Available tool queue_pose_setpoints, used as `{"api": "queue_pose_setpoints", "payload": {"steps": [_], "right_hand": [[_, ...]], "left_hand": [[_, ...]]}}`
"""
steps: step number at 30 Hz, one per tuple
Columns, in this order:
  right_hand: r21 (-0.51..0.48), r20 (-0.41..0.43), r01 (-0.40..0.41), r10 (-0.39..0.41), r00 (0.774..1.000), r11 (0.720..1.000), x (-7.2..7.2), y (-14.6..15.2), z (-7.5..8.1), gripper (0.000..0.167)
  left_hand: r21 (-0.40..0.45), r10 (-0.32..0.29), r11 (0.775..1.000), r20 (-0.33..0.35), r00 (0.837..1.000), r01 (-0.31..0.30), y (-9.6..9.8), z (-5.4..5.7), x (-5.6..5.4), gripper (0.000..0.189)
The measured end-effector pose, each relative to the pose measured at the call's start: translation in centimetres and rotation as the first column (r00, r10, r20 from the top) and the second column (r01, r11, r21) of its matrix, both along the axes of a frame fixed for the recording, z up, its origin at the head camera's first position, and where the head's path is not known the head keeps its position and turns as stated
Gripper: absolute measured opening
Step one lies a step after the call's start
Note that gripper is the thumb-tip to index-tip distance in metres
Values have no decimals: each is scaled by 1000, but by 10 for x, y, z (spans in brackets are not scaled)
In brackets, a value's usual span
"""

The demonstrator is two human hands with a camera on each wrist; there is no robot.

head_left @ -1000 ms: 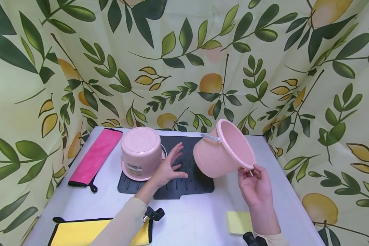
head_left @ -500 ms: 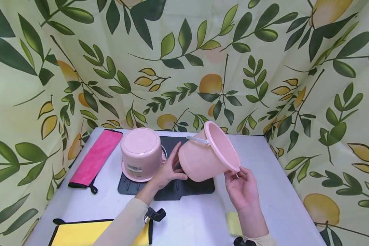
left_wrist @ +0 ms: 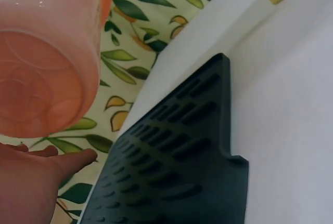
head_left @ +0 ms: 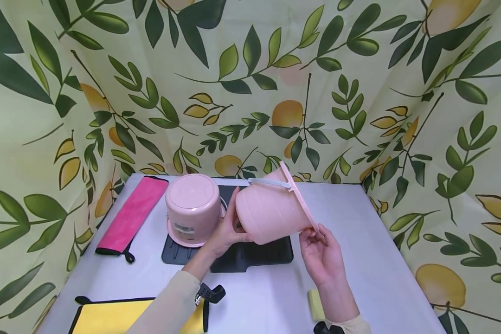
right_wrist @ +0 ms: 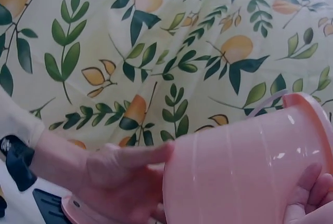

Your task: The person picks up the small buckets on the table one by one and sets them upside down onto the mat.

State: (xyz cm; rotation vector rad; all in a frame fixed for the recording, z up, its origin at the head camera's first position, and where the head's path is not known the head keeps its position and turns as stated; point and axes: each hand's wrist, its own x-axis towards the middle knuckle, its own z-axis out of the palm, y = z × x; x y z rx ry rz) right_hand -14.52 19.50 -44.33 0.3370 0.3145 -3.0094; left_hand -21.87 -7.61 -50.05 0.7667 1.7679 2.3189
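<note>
The right hand pinches the rim of a tilted pale-pink plastic bucket; the left hand spreads at its base, contact unclear. Cupping that base squarely should steady it.

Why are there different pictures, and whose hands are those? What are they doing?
There's no robot; these are a person's hands. The wide picture comes from a camera on the person's head, the other two from cameras on the wrists. The right hand holds a tilted pink bucket by its rim; the left hand is at its base. On the white table are a dark mat with an upside-down pink bucket, a pink cloth, a yellow cloth and a yellow block.
</note>
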Motion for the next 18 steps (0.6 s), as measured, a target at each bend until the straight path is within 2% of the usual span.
{"api": "queue_pose_setpoints", "payload": {"steps": [5, 12, 18], "right_hand": [[100, -17, -27, 29, 999, 995, -4, -1, -7, 26], [173, -34, -37, 43, 998, 984, -6, -4, -14, 36], [240, -51, -52, 66, 996, 969, -9, -8, -18, 51]], "left_hand": [[15, 39, 999, -2, 999, -39, 3, 9, 0, 141], [13, 97, 995, 4, 995, -97, 5, 16, 2, 137], [-26, 136, 990, -18, 991, -136, 6, 24, 1, 127]]}}
